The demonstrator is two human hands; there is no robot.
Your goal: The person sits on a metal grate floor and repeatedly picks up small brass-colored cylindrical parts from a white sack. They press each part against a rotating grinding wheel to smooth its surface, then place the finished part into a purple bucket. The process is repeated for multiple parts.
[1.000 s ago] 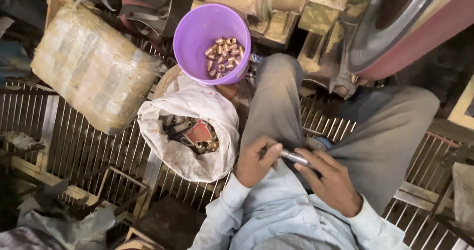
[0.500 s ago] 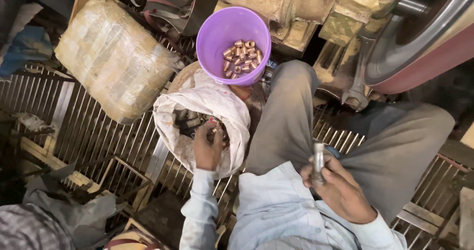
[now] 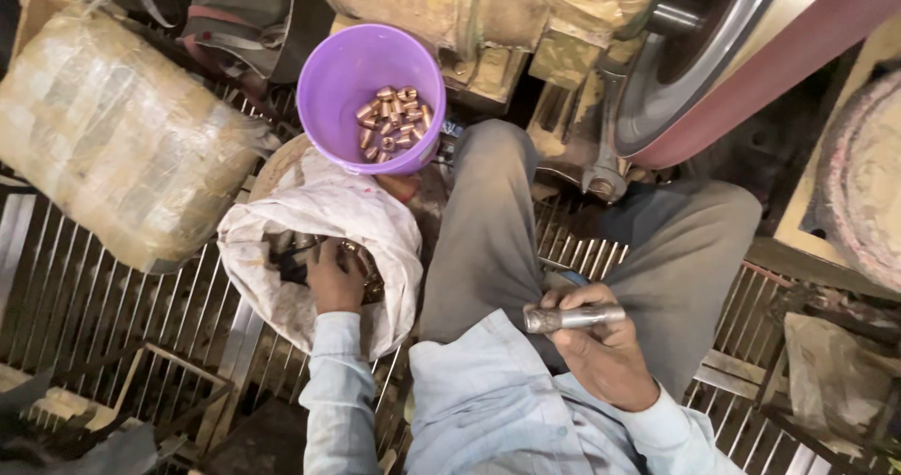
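My left hand [image 3: 333,276] reaches down into an open white sack [image 3: 324,217] of small metal parts, fingers curled among them; whether it grips one is hidden. My right hand [image 3: 596,339] rests over my right thigh and is closed around a short grey metal rod [image 3: 574,318] lying sideways. A purple bucket [image 3: 366,95] just beyond the sack holds several copper-coloured fittings [image 3: 392,118]. I sit with grey-trousered knees pointing toward a machine.
A large plastic-wrapped bundle [image 3: 113,132] lies at the left on a metal floor grating [image 3: 122,315]. A yellow motor housing [image 3: 450,6] and a big wheel with a reddish belt [image 3: 751,71] stand ahead. Scrap and a dusty sack [image 3: 831,372] sit at the right.
My left hand left the rod, swung left and went down into the white sack. My right hand kept the rod and turned it sideways. The camera moved closer.
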